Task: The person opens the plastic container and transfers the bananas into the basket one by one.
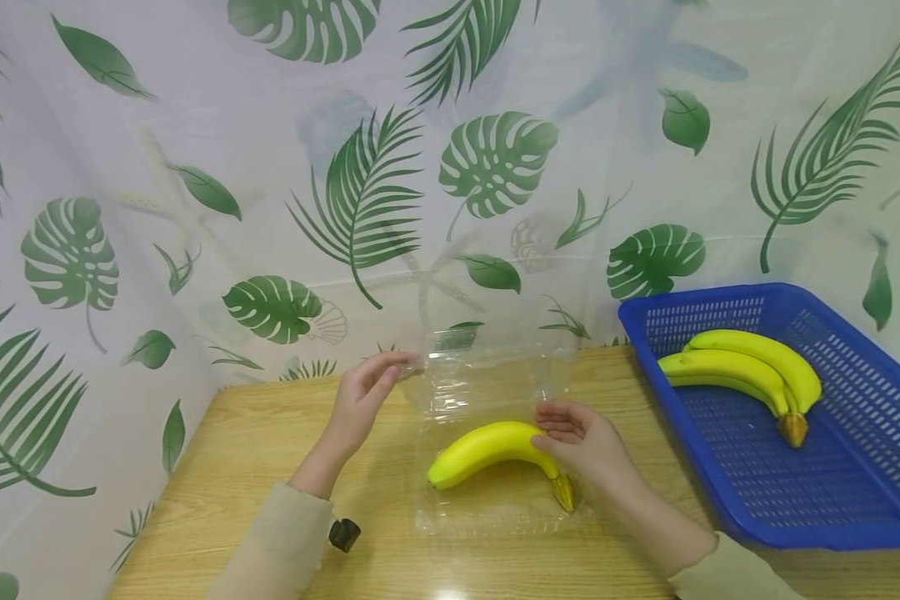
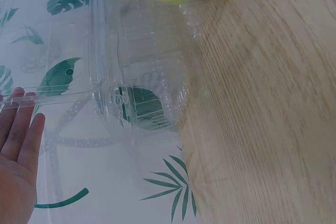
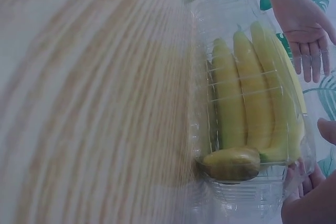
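I see my left hand (image 1: 363, 400), fingers straight, touching the raised lid of the clear clamshell box (image 1: 487, 379). My right hand (image 1: 581, 442), loosely curled, rests on the banana bunch (image 1: 487, 448) in its tray

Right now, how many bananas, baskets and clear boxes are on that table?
Bananas: 2 bunches, one in the clear box and one in the basket
Blue baskets: 1
Clear boxes: 1, lid up
Total: 4 things
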`<state>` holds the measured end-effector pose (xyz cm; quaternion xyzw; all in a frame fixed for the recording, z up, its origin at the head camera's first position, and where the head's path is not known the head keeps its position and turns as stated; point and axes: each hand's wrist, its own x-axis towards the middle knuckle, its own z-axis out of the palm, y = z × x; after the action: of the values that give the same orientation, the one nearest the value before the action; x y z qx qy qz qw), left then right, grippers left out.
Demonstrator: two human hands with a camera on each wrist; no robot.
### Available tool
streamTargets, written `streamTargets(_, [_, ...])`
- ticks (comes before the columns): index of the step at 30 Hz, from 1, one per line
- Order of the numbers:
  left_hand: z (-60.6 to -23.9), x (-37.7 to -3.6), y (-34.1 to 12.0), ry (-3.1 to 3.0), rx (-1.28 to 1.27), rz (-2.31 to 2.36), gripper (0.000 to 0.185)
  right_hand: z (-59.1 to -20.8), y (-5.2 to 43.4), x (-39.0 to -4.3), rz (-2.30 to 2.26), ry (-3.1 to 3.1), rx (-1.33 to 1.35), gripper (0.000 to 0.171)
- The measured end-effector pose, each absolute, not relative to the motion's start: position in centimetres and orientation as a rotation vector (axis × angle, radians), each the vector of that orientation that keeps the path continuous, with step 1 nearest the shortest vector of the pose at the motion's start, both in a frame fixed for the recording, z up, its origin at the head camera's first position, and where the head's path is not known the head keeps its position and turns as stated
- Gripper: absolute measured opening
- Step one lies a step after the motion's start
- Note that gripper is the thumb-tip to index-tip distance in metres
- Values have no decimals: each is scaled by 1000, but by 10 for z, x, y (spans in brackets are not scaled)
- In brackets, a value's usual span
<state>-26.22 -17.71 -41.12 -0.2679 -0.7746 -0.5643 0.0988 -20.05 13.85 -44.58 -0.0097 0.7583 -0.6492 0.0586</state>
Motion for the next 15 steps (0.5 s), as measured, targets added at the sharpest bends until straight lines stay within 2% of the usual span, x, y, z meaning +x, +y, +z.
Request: streamTargets(15, [-413,-263,-177,-2275,-799,-1678,33,-444,136,-197,-1859,2423,-75,50])
